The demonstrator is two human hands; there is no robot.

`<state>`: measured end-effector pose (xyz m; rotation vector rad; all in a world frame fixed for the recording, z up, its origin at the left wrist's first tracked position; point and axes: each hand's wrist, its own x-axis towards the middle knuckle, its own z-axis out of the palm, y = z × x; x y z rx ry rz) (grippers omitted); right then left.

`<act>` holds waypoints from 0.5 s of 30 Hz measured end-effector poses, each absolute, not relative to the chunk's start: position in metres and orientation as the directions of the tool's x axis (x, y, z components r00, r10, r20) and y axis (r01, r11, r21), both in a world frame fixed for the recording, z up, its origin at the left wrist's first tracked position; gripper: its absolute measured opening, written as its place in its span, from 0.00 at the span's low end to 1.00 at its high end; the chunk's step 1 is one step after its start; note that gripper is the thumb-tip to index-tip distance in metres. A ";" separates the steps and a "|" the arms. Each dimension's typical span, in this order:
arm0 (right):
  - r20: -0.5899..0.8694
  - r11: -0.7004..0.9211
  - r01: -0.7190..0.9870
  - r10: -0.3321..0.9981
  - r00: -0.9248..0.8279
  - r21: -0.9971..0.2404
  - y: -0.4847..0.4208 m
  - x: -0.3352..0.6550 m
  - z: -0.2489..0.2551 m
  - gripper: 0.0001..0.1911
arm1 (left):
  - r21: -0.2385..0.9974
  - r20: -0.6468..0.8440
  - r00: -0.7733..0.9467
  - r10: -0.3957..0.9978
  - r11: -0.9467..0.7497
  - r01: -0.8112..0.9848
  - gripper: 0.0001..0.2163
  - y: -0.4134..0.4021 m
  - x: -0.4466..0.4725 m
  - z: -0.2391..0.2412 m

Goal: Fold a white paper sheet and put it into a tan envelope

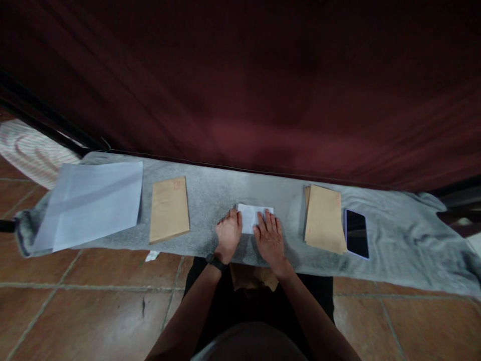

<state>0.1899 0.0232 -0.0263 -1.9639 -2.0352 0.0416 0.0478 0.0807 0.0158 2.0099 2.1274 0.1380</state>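
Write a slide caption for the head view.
Left hand and right hand rest on white paper on grey cloth, flanked by brown envelope, envelope stack, white sheets, phone.

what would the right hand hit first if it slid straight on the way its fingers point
The right hand rests on the folded white paper; beyond it lies bare grey cloth, then likely the dark red curtain, though depth is unclear.

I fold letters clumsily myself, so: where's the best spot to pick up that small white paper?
The paper lies flat on the cloth, and the left hand and right hand cover its near part. Only the far strip is bare, so probably pinch its far edge, coming from the curtain side.
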 end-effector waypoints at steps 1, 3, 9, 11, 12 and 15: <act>0.205 0.058 0.970 0.979 -0.008 -0.237 0.023 0.190 -0.027 0.28 | 0.212 -0.091 -0.051 0.995 0.070 0.975 0.17 0.081 0.048 0.016; 0.211 0.054 0.970 0.978 -0.002 -0.238 0.023 0.189 -0.028 0.29 | 0.208 -0.093 -0.054 0.994 0.073 0.975 0.17 0.080 0.049 0.017; 0.214 0.041 0.975 0.977 0.008 -0.221 0.023 0.188 -0.028 0.29 | 0.206 -0.083 -0.052 0.995 0.068 0.976 0.18 0.081 0.046 0.015; 0.210 0.037 0.973 0.978 0.011 -0.227 0.024 0.188 -0.027 0.29 | 0.210 -0.072 -0.053 0.996 0.067 0.975 0.18 0.081 0.044 0.014; 0.205 0.037 0.972 0.979 0.012 -0.232 0.024 0.188 -0.026 0.29 | 0.207 -0.056 -0.053 0.997 0.063 0.976 0.18 0.081 0.044 0.014; 0.187 0.031 0.971 0.982 0.014 -0.235 0.025 0.187 -0.027 0.29 | 0.197 0.036 0.016 0.999 -0.022 0.980 0.17 0.078 0.046 0.011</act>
